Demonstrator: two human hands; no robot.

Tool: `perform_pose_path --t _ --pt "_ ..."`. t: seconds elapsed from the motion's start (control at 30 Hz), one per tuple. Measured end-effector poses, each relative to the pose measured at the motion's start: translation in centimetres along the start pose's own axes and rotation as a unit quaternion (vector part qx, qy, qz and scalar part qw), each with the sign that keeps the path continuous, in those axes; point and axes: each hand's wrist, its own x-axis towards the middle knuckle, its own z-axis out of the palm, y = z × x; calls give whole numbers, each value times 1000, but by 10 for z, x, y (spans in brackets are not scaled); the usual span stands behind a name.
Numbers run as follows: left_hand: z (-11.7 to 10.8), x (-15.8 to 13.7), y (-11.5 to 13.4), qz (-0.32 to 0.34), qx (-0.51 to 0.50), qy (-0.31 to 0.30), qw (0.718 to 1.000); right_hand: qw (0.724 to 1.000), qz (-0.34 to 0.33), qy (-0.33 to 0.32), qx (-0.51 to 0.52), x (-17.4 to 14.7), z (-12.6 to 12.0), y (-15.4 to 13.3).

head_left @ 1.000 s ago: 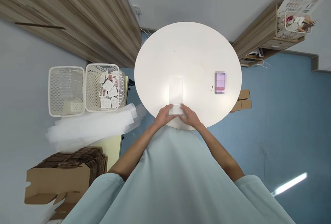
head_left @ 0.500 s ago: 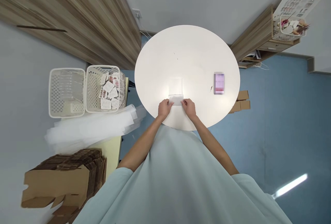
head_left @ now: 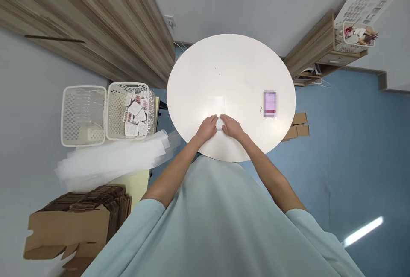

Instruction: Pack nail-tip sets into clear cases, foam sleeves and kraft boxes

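Note:
Near the front edge of the white oval table (head_left: pixel 198 68) lies a small white, partly see-through wrapping sheet (head_left: pixel 219 103), its far part flat and faint against the tabletop. Its near part is gathered into a small white bundle (head_left: pixel 219 124) between my hands. From the left, my left hand (head_left: pixel 207 127) curls over the bundle's side. My right hand (head_left: pixel 232 126) grips the opposite side, fingertips close to those of the left. What lies inside the bundle is hidden.
A phone-like thing (head_left: pixel 270 104), pixelated, lies at the table's right. On a side surface at left are a basket of clear packs (head_left: pixel 83 87), a basket of printed cards (head_left: pixel 112 119), white translucent sheets (head_left: pixel 118 159) and flattened cardboard boxes (head_left: pixel 70 230). Brown boxes (head_left: pixel 299 125) sit beyond the table's right edge.
My hands have moved closer together and slightly forward, from pinching the folded edge's corners to cupping over it. The folded flap is now a narrower, rounder bundle.

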Motion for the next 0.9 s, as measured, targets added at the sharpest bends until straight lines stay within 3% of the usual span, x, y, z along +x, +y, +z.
perform_pose_path --t 0.13,0.37,0.47,0.67,0.9 --pt "4 -18 -3 11 -10 -1 1000 999 -20 -11 -26 -16 9 2" --pt "32 -87 -7 43 -62 -15 997 997 -52 10 -50 -85 49 -21" --pt "35 -101 -7 33 -81 -14 996 998 -44 19 -43 -102 58 -28" --pt "20 -93 -3 -45 -145 6 988 999 0 36 -1 -95 47 -28" --pt "3 -76 1 -149 -210 47 965 989 95 80 76 -68 33 -33"
